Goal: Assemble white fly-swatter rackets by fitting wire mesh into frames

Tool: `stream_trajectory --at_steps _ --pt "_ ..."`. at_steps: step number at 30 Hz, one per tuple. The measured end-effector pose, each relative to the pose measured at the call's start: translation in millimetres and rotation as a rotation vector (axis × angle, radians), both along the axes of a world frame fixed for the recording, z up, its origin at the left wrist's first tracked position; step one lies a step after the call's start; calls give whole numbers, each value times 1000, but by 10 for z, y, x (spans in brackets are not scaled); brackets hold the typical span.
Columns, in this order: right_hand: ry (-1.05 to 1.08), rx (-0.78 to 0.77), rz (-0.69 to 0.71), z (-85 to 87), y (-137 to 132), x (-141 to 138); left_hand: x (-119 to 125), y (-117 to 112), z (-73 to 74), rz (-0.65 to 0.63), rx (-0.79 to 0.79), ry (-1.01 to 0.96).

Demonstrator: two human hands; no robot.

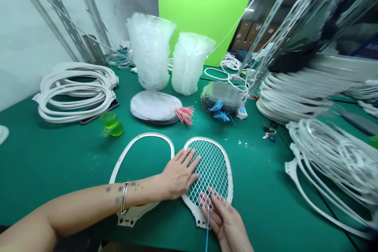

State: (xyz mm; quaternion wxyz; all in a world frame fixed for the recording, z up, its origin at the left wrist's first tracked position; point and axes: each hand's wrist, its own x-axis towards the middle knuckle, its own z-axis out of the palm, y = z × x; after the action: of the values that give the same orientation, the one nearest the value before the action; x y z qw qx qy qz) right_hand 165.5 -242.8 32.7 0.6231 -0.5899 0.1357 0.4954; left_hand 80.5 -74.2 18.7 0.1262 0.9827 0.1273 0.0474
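My left hand (180,173) lies flat with fingers spread over the left side of a white racket-shaped plastic frame with white diamond mesh (211,161). At its lower end my right hand (220,214) pinches the mesh, some fingers showing through from beneath. A blue wire (207,228) hangs from there toward the table edge. Beside it, under my left forearm, lies a second white frame (141,137) without mesh; the forearm hides part of it.
Behind are a silver mesh stack with red wires (156,106) and a dark mesh stack with blue wires (223,96). White frames are piled at left (76,114) and right (295,98). A green tape dispenser (110,124), keys (268,133) and two translucent stacks (152,51) stand on the green table.
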Motion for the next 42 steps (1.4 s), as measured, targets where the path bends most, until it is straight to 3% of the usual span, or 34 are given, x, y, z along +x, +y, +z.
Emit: stream_trajectory --at_steps 5,8,10,13,16,18,20,22,24,26,28,33,38,42 --pt "19 39 98 164 -191 7 -24 54 -47 -16 77 59" --pt "-40 -75 362 307 -473 115 -30 65 -17 -30 68 71" --pt "-260 -209 599 396 -576 228 -24 61 -23 -32 54 82" --pt "-961 -295 765 422 -443 408 -13 51 -55 -29 41 99" --pt "-1514 -49 1014 258 -99 563 -6 67 -64 -36 56 91" --pt "-1606 134 1274 81 80 642 -23 75 -20 -50 65 87" --pt "-1641 173 1423 -83 154 696 -85 49 71 -45 65 48" --pt "-1708 129 1496 -183 146 728 -200 -38 178 -134 53 -39" --pt "-1763 91 1566 -202 114 745 -352 -186 246 -357 30 -126" --pt "-1769 64 1626 -158 100 757 -500 -361 236 -585 3 -211" --pt "-1732 39 1676 -89 112 770 -610 -510 159 -665 -23 -310" --pt "-1627 64 1759 13 164 802 -695 -651 7 -603 -96 -433" --pt "-1642 66 1724 -13 163 796 -640 -778 50 -506 -60 -506" --pt "-1661 54 1709 -39 155 782 -563 -954 41 -356 -64 -523"
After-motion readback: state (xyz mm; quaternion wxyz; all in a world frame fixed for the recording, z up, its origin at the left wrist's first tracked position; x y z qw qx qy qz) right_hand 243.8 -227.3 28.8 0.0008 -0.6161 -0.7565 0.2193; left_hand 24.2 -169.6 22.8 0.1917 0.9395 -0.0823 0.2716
